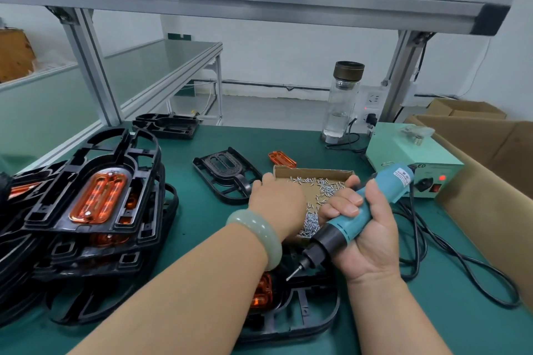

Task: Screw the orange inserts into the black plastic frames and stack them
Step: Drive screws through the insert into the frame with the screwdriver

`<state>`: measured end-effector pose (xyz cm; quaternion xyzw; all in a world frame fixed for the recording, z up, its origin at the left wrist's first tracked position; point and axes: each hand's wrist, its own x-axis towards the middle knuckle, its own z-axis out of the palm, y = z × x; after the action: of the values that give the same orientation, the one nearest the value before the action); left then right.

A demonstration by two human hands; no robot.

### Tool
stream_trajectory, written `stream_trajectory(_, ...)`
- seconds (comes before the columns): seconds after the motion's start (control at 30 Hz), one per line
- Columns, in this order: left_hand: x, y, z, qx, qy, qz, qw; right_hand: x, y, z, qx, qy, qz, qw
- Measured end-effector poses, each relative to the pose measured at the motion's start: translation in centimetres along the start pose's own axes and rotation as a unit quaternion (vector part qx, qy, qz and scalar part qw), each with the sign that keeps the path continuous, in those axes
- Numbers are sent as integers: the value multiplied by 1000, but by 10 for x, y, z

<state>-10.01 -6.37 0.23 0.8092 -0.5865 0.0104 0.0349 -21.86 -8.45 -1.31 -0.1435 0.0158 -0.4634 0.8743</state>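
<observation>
My right hand [364,235] grips a teal electric screwdriver [354,216], bit pointing down-left over a black frame [302,314] with an orange insert [264,291] at the near edge. My left hand [275,204] reaches into the cardboard tray of screws [314,173], fingers down among the screws; whether it pinches one is hidden. A stack of finished black frames with orange inserts [98,199] leans at the left. An empty black frame [227,173] and a loose orange insert [282,159] lie further back.
A mint-green power supply box [403,153] sits at right with black cables [461,265] looping over the green mat. A glass bottle [341,104] stands at the back, another black frame [167,125] behind the stack, cardboard boxes [496,158] at far right, and an aluminium shelf overhead.
</observation>
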Motion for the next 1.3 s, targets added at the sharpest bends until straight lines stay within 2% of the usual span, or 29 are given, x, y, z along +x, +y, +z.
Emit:
stream_trajectory(0.13,-3,-5,4,-45,37,20,998,1,0,0,2,1,2,1000)
stream_trajectory(0.2,-9,-9,1,-114,61,28,991,1,0,0,-1,2,0,1000)
stream_trajectory(0.33,-19,-16,-8,-273,122,24,954,1,2,1,-7,6,-3,1000)
stream_trajectory(0.63,-11,-14,-15,-461,103,26,881,-1,4,2,-33,9,-10,999)
stream_trajectory(0.7,-14,-15,-21,-519,102,9,849,-1,5,3,-30,16,-11,999)
stream_trajectory(0.87,-36,-30,-31,-660,106,-69,741,-1,6,5,-53,56,-38,996)
stream_trajectory(1.03,-69,-57,-28,-740,128,-145,644,-2,13,4,-86,81,-62,991)
stream_trajectory(1.13,-88,-70,-20,-759,147,-170,611,-2,17,6,-82,110,-80,987)
stream_trajectory(1.3,-112,-72,-2,-773,142,-203,583,0,19,9,-47,140,-105,983)
